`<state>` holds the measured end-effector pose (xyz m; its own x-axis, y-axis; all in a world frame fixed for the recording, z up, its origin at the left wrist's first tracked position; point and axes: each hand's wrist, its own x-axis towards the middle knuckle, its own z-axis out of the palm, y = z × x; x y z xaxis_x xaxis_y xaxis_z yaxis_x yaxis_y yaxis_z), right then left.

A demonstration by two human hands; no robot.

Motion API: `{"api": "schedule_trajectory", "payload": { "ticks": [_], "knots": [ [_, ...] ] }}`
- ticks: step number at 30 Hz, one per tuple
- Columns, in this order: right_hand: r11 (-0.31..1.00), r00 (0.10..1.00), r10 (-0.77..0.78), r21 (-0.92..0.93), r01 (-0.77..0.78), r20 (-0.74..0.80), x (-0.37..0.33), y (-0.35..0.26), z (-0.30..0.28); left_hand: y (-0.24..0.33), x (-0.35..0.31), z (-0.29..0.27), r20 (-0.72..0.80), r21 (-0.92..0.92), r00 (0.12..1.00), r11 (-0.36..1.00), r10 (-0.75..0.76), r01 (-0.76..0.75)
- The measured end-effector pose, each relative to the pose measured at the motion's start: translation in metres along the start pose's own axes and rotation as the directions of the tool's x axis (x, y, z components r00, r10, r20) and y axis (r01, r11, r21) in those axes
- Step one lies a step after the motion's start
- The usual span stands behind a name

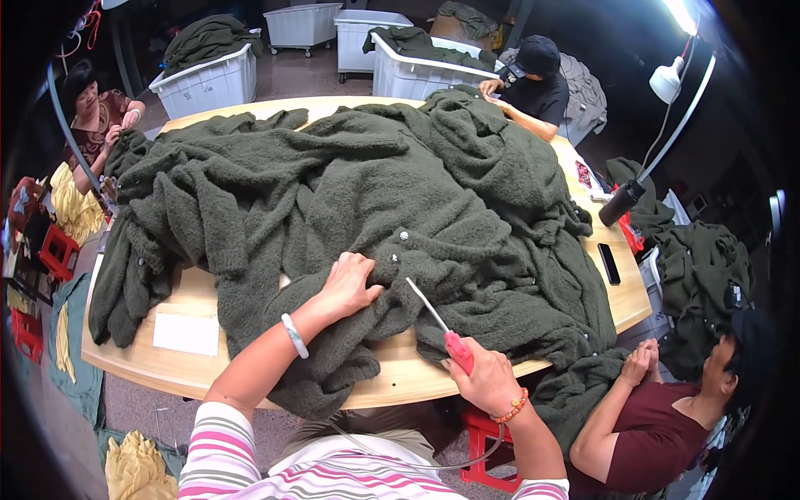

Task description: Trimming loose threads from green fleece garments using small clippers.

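Note:
A large heap of dark green fleecy garments (367,192) covers most of the wooden table (167,371). My left hand (346,285) is closed on a fold of this cloth near the front, and a pale bangle circles the wrist. My right hand (483,379) grips a tool by its pink-red handle (458,352). The tool's long thin metal rod (427,305) points up and left over the cloth. Two small pale button-like pieces (400,242) sit on the cloth beyond its tip. A thin grey cord or hose (467,462) runs below my right wrist.
People sit at the far left, far right and near right (667,417). White bins (204,87) stand behind the table. At the right edge are a black bottle (622,202), a phone (609,264) and a lamp (667,82). White paper (186,334) lies front left. A red stool (483,442) is below.

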<state>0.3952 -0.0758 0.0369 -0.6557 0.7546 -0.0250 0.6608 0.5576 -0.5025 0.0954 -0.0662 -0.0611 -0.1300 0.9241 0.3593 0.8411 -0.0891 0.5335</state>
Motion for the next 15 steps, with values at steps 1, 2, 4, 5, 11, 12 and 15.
{"api": "schedule_trajectory", "payload": {
  "ticks": [1,2,4,5,11,12,15],
  "knots": [
    [1.0,1.0,0.002,0.028,-0.002,-0.006,0.0,-0.001,0.001,-0.011,-0.002,-0.001,0.004,0.024,1.0,0.999,0.027,-0.027],
    [0.999,1.0,-0.012,0.03,0.012,-0.003,0.001,-0.003,0.001,-0.021,-0.001,0.0,0.008,0.045,0.998,0.997,0.056,-0.057],
    [0.998,0.998,0.064,0.003,-0.064,0.027,-0.002,-0.003,-0.004,-0.005,0.014,-0.014,0.152,-0.255,0.952,0.921,-0.264,0.296],
    [0.999,0.998,0.051,0.007,-0.051,0.031,-0.001,-0.006,-0.004,-0.01,0.015,-0.018,0.109,-0.479,0.959,0.831,-0.263,0.283],
    [0.999,1.0,0.01,0.033,-0.01,0.003,-0.004,-0.013,-0.015,0.005,0.025,-0.043,0.181,-0.879,0.936,0.377,-0.303,0.293],
    [1.0,1.0,0.0,0.01,0.0,0.031,-0.005,-0.017,-0.017,0.006,0.023,-0.043,0.242,-0.889,0.91,0.3,-0.336,0.347],
    [0.997,0.994,-0.016,-0.07,0.024,0.106,-0.005,-0.033,-0.019,0.004,0.018,-0.037,0.306,-0.914,0.861,0.127,-0.407,0.385]
  ]
}}
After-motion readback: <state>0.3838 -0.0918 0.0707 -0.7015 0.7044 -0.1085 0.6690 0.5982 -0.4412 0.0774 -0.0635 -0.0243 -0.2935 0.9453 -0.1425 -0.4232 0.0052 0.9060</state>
